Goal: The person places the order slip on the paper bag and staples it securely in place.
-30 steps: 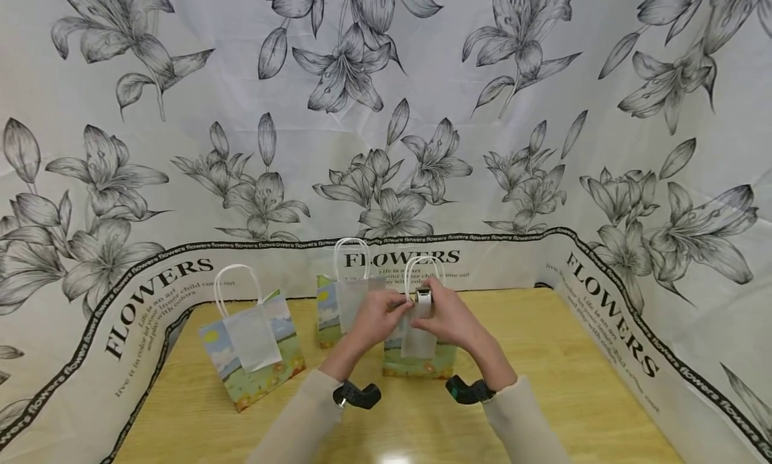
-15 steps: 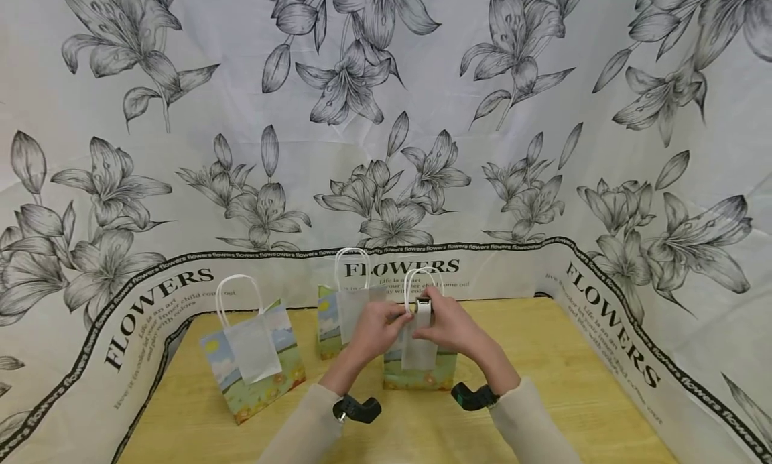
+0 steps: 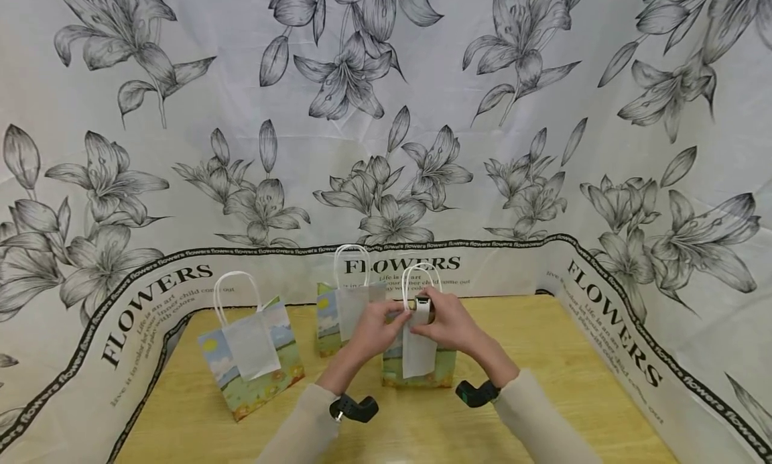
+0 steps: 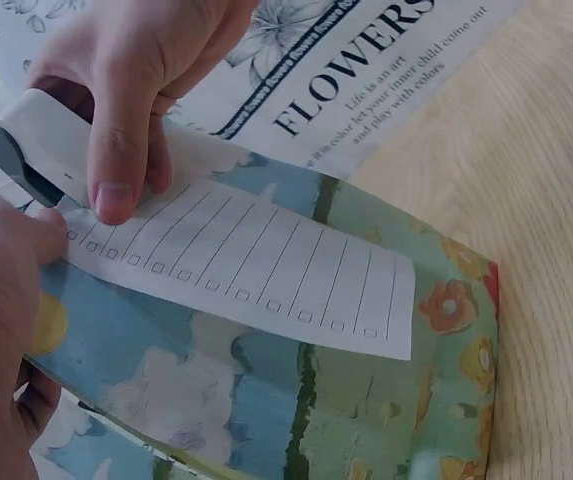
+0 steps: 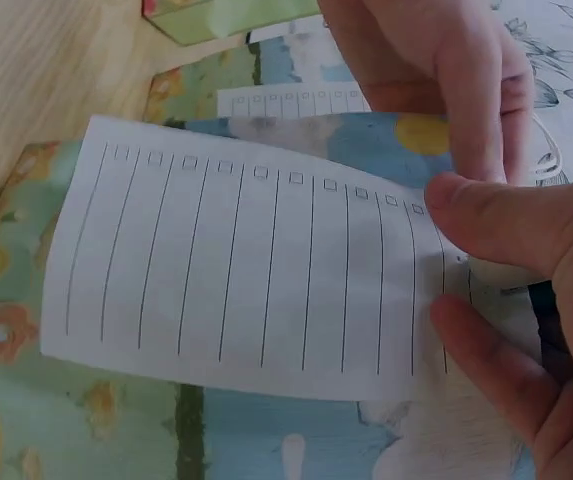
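Observation:
My right hand [image 3: 455, 322] grips a small white stapler [image 4: 54, 140] set over the top edge of a paper gift bag [image 3: 446, 371]. The bag is printed with sky, clouds and meadow flowers. Against its front lies a white checklist sheet [image 5: 246, 270] with ruled lines and small boxes, its upper end at the stapler's mouth. Beside the stapler, my left hand [image 3: 376, 328] pinches the sheet and the bag's rim between thumb and fingers. White twisted handles [image 3: 410, 276] rise behind both hands. In the right wrist view, fingers hide most of the stapler.
Two similar bags carry white sheets on their fronts: one tilted bag [image 3: 286, 343] at the left, another bag [image 3: 328, 326] behind my left hand. A flower-printed cloth [image 3: 512, 269] surrounds the wooden table [image 3: 573, 383] at the back and sides.
Both hands stay at the bag's top edge with the stapler and sheet. The sheet's lower end has shifted slightly. The head view dipped and rose a little.

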`<state>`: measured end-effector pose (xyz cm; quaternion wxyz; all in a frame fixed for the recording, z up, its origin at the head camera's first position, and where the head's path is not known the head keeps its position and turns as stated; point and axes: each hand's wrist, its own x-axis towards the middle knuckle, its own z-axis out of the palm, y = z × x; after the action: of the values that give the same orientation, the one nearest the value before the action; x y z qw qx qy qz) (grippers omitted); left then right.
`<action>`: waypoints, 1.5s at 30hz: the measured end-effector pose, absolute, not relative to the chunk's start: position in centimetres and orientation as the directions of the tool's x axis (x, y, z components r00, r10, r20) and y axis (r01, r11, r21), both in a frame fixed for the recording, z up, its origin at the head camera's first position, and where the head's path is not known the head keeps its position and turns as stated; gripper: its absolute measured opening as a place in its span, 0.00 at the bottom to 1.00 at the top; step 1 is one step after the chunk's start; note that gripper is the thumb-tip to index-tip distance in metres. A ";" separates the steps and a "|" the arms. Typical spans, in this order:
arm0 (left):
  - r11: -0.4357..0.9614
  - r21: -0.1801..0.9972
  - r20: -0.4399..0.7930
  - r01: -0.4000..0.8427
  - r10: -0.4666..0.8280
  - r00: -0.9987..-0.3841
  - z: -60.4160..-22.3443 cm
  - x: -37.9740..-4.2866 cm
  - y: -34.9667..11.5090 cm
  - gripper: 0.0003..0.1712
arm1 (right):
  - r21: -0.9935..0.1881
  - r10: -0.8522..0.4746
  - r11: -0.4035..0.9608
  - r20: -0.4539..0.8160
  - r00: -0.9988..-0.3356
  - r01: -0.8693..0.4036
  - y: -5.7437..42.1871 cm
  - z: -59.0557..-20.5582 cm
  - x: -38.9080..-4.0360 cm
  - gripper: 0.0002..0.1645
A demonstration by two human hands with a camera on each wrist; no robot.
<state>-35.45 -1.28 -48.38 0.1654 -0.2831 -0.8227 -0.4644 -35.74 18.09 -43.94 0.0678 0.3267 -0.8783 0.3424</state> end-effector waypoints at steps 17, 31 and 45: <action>0.323 0.594 0.604 0.737 0.427 -0.673 -47.8 -35.6 -1.0 0.13 | -0.358 -0.568 0.686 0.281 -0.774 -0.633 18.4 -42.5 -35.3 0.34; 0.308 0.615 0.601 0.726 0.414 -0.684 -47.4 -36.1 -0.8 0.19 | -0.212 -0.494 0.773 0.391 -0.777 -0.598 18.5 -43.4 -35.2 0.25; 0.330 0.629 0.603 0.704 0.366 -0.709 -48.0 -35.8 -0.5 0.20 | -0.175 -0.509 0.722 0.521 -0.685 -0.669 18.6 -45.4 -35.1 0.23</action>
<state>-35.84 -0.49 -48.01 0.1796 -0.3364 -0.7954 -0.4710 -35.10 18.64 -45.41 0.2243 0.3273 -0.9004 0.1788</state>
